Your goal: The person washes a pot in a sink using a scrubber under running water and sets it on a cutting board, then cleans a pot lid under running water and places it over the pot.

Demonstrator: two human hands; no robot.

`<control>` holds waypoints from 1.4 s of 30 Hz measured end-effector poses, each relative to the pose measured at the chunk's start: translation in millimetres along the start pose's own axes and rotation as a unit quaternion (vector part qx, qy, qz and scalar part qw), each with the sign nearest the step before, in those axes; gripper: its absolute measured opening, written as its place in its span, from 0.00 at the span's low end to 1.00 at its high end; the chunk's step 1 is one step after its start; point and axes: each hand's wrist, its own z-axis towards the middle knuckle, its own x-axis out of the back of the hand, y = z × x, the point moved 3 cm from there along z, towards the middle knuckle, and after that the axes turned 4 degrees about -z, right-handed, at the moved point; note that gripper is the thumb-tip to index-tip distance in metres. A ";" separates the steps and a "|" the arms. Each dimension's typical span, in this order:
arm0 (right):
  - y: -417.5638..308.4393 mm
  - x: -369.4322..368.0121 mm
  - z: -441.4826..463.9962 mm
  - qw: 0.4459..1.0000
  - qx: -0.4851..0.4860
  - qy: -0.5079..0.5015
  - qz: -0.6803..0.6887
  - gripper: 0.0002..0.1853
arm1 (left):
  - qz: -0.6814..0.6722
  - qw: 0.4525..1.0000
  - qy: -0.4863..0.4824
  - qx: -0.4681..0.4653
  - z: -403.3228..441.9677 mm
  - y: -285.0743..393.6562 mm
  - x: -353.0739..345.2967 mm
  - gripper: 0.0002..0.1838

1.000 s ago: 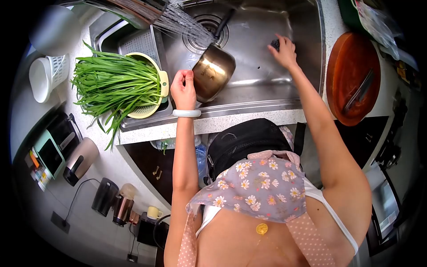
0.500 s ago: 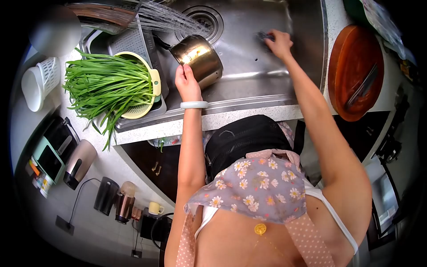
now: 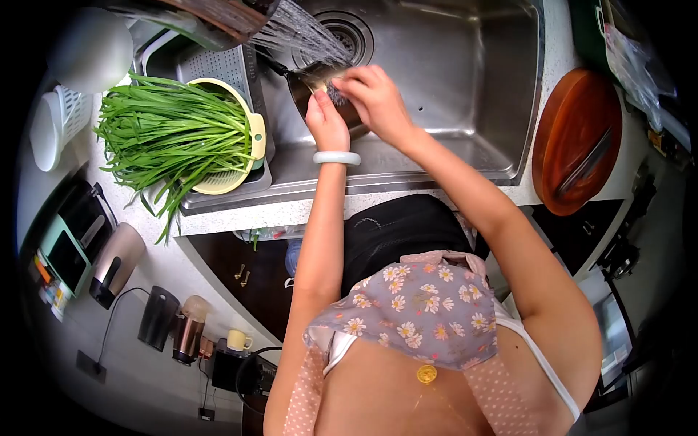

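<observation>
In the sink [image 3: 443, 80], a metal saucepan [image 3: 299, 96] with a dark handle is tilted over. My left hand [image 3: 329, 125], with a pale bangle at the wrist, grips the pan's near side. A grey steel wool scrubber [image 3: 336, 95] is pinched in my right hand [image 3: 378, 103], against or just over the pan. The two hands almost meet and cover much of the pan. Water [image 3: 309, 33] sprays from the upper left towards the drain [image 3: 342, 40], partly over the pan.
Left of the sink basin, long green leaves [image 3: 171, 134] overflow a cream colander [image 3: 257, 134]. A round wooden board [image 3: 574, 138] with a knife [image 3: 585, 163] on it stands on the right counter. Appliances, including a kettle [image 3: 120, 258], line the left side.
My right hand has swung left from the sink's right part, bringing the scrubber to the saucepan. The pan has turned in my left hand, and the view has shifted slightly.
</observation>
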 end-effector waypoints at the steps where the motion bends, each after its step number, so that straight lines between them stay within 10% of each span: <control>1: 3.2 -1.7 16.7 1.000 -0.001 -0.011 -0.021 0.07 | 0.018 1.000 0.007 -0.007 3.4 0.4 -1.9 0.20; 42: -12.5 -4.3 5.7 0.994 -0.090 -0.005 -0.055 0.05 | 0.092 0.993 0.063 -0.034 6.7 5.0 4.7 0.19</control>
